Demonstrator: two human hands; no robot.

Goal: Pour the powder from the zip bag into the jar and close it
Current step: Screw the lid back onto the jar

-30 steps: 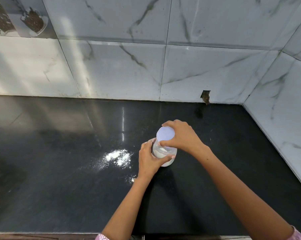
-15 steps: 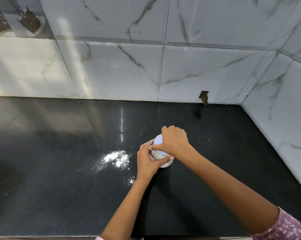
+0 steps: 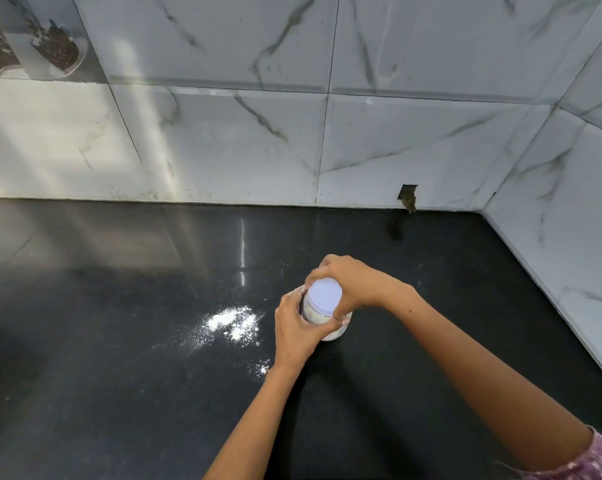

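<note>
A small clear jar [image 3: 327, 322] holding white powder stands upright on the black counter [image 3: 119, 393], right of centre. A pale lilac lid [image 3: 324, 294] sits on top of it. My left hand [image 3: 294, 329] wraps the jar's body from the left. My right hand [image 3: 353, 284] reaches over from the right, with fingers and thumb gripping the lid's rim. No zip bag is in view.
Spilled white powder [image 3: 232, 322] lies on the counter just left of the jar, with a smaller patch [image 3: 262, 369] nearer me. Marble-tiled walls [image 3: 396, 150] close the back and right sides. A small hole [image 3: 408, 197] sits at the back wall's base.
My right hand has turned on the lid: at half a second ago it covered the lid, now the lid top shows again. The jar stays in place in my left hand.
</note>
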